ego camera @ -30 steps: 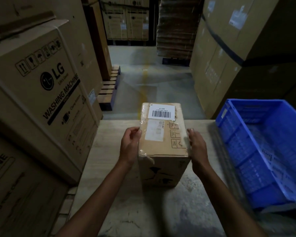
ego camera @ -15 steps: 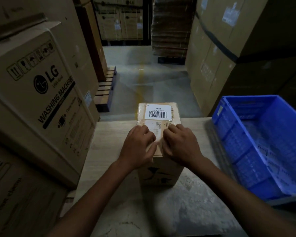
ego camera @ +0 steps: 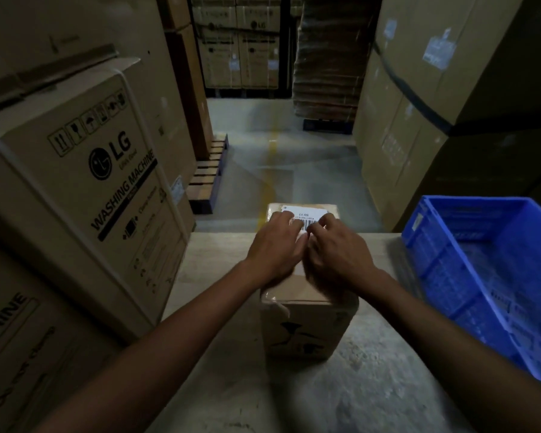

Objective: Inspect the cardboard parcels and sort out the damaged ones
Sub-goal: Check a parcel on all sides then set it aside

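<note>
The big brown cardboard box (ego camera: 85,182) on the left says "LG" and "WASHING MACHINE"; the white paper sticker (ego camera: 304,214) on the small brown cardboard parcel (ego camera: 306,326) shows a barcode and the letters "SD"; a far brown box (ego camera: 258,25) says "LG".

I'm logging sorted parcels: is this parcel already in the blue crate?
No, the parcel stands on the table beside the blue crate, under the left hand and right hand.

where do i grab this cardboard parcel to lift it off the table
Take the cardboard parcel by its long side faces, left hand from the left, right hand from the right. It stands narrow on the table with both sides free; the flat top, where both hands rest, offers no hold.
</note>
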`<state>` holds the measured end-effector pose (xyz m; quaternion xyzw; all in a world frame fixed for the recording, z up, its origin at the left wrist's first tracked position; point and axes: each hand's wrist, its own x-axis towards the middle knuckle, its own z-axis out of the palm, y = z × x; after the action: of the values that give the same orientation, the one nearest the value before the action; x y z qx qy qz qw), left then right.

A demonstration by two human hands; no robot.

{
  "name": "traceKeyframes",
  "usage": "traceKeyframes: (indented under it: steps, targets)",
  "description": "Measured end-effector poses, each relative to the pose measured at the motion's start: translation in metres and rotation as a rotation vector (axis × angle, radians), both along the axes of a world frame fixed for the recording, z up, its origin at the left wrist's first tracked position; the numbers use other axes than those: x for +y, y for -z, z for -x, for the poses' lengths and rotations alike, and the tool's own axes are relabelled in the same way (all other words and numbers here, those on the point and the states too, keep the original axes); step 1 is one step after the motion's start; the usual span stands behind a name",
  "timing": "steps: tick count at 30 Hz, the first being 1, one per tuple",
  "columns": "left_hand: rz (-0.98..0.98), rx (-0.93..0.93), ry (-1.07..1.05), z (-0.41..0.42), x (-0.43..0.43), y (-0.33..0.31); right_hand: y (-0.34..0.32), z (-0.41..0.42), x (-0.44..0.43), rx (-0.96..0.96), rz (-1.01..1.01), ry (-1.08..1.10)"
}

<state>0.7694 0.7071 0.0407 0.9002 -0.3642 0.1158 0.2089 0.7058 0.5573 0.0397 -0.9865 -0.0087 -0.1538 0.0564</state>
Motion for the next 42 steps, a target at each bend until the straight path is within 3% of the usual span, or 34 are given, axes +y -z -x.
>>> traceKeyframes:
  steps: [8, 16, 19, 22, 26, 30, 33, 35, 37, 38, 40, 42]
  targets:
    - [-0.008, -0.047, -0.067, -0.02, -0.013, 0.008, 0.011, -0.016, 0.001, -0.047, 0.053, 0.048]
    - [0.138, 0.088, -0.222, -0.015, -0.01, 0.013, 0.019, -0.016, -0.006, 0.15, -0.262, 0.158]
    - [0.154, 0.301, -0.377, -0.001, -0.002, 0.008, 0.017, -0.013, -0.006, 0.153, -0.291, 0.19]
    - [0.04, 0.51, -0.359, 0.024, 0.005, -0.002, 0.014, -0.012, -0.003, 0.176, -0.238, 0.241]
    - [-0.168, 0.476, -0.356, 0.07, 0.003, -0.001, 0.006, -0.024, -0.013, 0.207, -0.117, 0.279]
    - [-0.116, 0.329, -0.341, 0.07, 0.007, 0.015, 0.0, -0.034, -0.021, 0.229, -0.048, 0.321]
    - [-0.024, 0.217, -0.183, 0.027, 0.027, 0.021, 0.001, -0.028, -0.025, 0.225, -0.029, 0.427]
    - [0.045, 0.083, -0.209, -0.009, 0.044, 0.023, 0.0, -0.02, -0.032, 0.205, -0.044, 0.482]
    - [0.087, -0.007, -0.418, -0.039, 0.055, 0.02, 0.004, -0.013, -0.038, 0.173, -0.114, 0.518]
    - [0.12, 0.033, -0.519, -0.049, 0.056, 0.018, 0.009, -0.009, -0.04, 0.151, -0.168, 0.522]
    - [0.293, 0.239, -0.634, -0.051, 0.051, 0.014, 0.022, 0.002, -0.037, 0.067, -0.366, 0.491]
    - [0.592, 0.435, -0.654, -0.036, 0.043, 0.016, 0.036, 0.014, -0.033, -0.059, -0.752, 0.475]
